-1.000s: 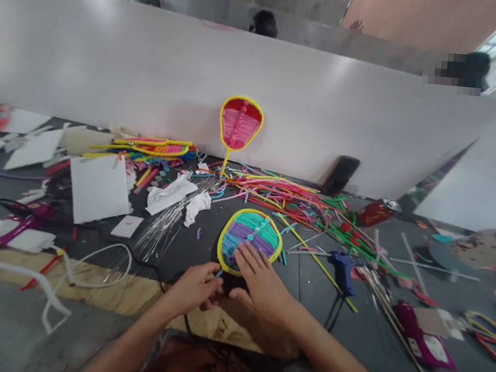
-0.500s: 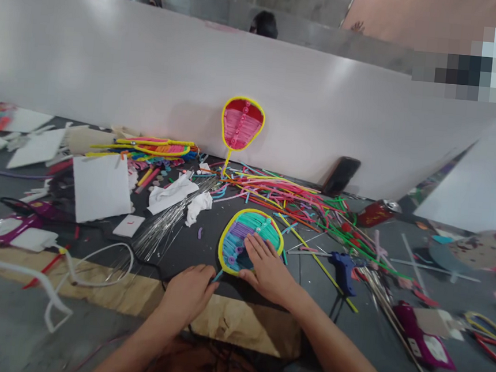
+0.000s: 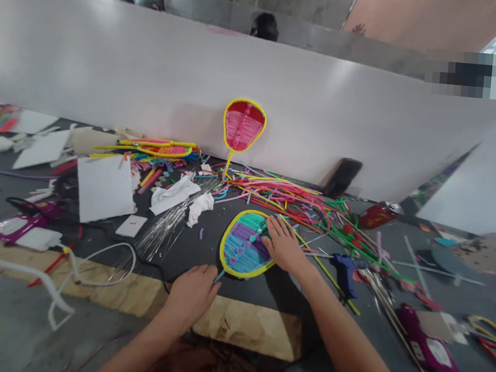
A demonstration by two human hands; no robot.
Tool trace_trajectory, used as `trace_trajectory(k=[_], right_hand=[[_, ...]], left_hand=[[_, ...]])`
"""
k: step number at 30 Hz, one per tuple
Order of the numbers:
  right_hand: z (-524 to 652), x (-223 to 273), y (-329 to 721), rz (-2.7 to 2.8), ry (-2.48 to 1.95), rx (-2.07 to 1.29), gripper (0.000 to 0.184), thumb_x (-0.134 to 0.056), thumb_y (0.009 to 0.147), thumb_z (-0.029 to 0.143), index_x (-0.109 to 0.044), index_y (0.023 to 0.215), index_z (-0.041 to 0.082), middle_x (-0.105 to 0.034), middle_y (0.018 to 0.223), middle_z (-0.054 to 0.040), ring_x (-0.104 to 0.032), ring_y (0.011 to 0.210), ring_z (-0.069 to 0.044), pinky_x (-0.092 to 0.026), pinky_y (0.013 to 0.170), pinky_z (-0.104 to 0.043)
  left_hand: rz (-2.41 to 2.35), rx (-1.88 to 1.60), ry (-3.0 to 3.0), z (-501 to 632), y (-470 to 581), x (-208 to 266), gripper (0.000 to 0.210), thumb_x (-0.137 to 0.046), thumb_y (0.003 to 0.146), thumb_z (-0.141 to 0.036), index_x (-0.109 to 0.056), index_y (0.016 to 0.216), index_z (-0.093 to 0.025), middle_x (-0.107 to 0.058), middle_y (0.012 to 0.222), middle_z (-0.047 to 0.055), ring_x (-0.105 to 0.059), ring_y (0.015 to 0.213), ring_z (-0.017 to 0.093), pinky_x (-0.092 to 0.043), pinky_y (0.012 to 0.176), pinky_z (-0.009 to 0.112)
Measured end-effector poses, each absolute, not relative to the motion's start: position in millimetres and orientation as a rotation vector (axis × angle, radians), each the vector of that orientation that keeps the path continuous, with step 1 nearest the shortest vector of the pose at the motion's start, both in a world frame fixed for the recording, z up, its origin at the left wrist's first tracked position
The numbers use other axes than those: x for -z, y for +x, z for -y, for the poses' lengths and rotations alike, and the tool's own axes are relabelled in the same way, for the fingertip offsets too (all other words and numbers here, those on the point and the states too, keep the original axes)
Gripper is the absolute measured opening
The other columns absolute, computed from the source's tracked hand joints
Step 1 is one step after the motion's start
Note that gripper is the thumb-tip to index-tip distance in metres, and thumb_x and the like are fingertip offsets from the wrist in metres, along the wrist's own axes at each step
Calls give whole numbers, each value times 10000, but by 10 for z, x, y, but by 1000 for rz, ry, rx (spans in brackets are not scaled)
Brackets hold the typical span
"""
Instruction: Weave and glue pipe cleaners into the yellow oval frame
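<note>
A pipe-cleaner hand fan [image 3: 237, 247] lies in front of me, with a yellow rim, teal, purple and blue bands, and a row of small round beads or buttons down its middle. My left hand [image 3: 195, 288] is closed around its short blue handle at the lower left. On the upper right rim rests my right hand [image 3: 284, 244], fingers stretched out and covering part of the fan. Behind it, a pink and red fan [image 3: 243, 126] with a yellow rim stands against the white panel.
Pipe cleaners [image 3: 282, 190] lie heaped beyond the fan. A blue glue gun [image 3: 345, 274] and a red can [image 3: 378, 215] are to the right; a dark phone [image 3: 343, 177] leans on the panel. White card [image 3: 105, 188], crumpled paper [image 3: 173, 195] and thin metal wires [image 3: 161, 230] lie left.
My right hand has slid from the fan's middle to its upper right edge, uncovering the lower bands and beads. My left hand keeps hold of the handle.
</note>
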State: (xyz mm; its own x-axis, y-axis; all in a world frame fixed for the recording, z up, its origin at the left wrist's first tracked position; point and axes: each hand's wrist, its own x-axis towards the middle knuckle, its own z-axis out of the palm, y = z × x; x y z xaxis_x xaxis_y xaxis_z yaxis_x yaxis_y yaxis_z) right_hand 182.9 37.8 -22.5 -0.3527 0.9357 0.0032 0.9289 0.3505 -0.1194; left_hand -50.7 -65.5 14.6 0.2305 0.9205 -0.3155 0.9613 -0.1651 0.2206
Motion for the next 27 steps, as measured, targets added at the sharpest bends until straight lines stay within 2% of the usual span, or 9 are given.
trace_trajectory(k=[6, 11, 13, 15, 18, 20, 22, 24, 27], right_hand=[[-239, -21, 2149, 2275, -1619, -128, 510, -294, 955, 372, -371, 1402, 139, -303, 1494, -136, -186, 1403, -264, -254, 1093, -510], [-91, -90, 2527, 1970, -1489, -279, 486, -315, 950, 402, -408, 1365, 166, -333, 1460, -152, -256, 1378, -231, -275, 1098, -477], [-65, -51, 2636, 1812, -1478, -295, 470, -332, 941, 415, -460, 1313, 158, -377, 1428, -160, -309, 1352, -235, -294, 1087, -475], [-55, 18, 2704, 1633, -1465, -339, 451, -351, 929, 437, -514, 1243, 158, -481, 1340, -161, -428, 1268, -245, -368, 1035, -470], [-49, 133, 2727, 1409, -1444, -557, 424, -358, 917, 455, -560, 1151, 166, -647, 1083, -132, -625, 966, -231, -526, 810, -404], [-34, 182, 2697, 1432, -1436, -657, 377, -384, 908, 439, -600, 1065, 172, -688, 925, -96, -651, 802, -210, -539, 700, -351], [-5, 190, 2643, 1628, -1443, -648, 296, -428, 894, 390, -635, 956, 188, -696, 849, -65, -647, 755, -197, -517, 693, -323], [33, 160, 2576, 1880, -1476, -571, 228, -452, 892, 317, -649, 887, 202, -700, 848, -48, -645, 788, -194, -490, 726, -308], [81, 93, 2482, 2133, -1576, -401, 189, -466, 898, 247, -650, 913, 204, -693, 887, -53, -635, 869, -191, -460, 765, -290]], left_hand=[[-1768, 185, 2175, 623, -489, -173, 257, -351, 898, -225, -599, 899, -159, -665, 877, 123, -628, 871, 260, -417, 707, 325], [-1810, 120, 2222, 550, -514, -283, 286, -338, 900, -246, -611, 857, -172, -664, 849, 110, -625, 830, 233, -385, 670, 286], [-1764, 57, 2209, 488, -539, -374, 284, -349, 888, -255, -613, 810, -182, -663, 813, 85, -616, 780, 216, -355, 629, 268], [-1687, -28, 2132, 403, -564, -484, 267, -390, 859, -274, -613, 734, -193, -641, 709, 37, -586, 687, 185, -319, 588, 250], [-1603, -234, 1924, 258, -600, -653, 229, -483, 778, -311, -604, 624, -192, -549, 556, -23, -490, 558, 136, -279, 539, 225], [-1580, -374, 1777, 173, -626, -746, 223, -530, 737, -341, -599, 598, -181, -494, 519, -38, -424, 516, 117, -260, 510, 213], [-1552, -460, 1604, 112, -659, -815, 242, -561, 721, -381, -598, 611, -169, -431, 487, -49, -358, 474, 100, -226, 475, 206], [-1507, -541, 1433, 79, -697, -860, 261, -596, 708, -406, -593, 626, -159, -402, 482, -55, -323, 456, 88, -208, 455, 197], [-1431, -649, 1244, 69, -760, -912, 276, -663, 670, -406, -586, 605, -149, -413, 476, -51, -305, 440, 68, -207, 437, 177]])
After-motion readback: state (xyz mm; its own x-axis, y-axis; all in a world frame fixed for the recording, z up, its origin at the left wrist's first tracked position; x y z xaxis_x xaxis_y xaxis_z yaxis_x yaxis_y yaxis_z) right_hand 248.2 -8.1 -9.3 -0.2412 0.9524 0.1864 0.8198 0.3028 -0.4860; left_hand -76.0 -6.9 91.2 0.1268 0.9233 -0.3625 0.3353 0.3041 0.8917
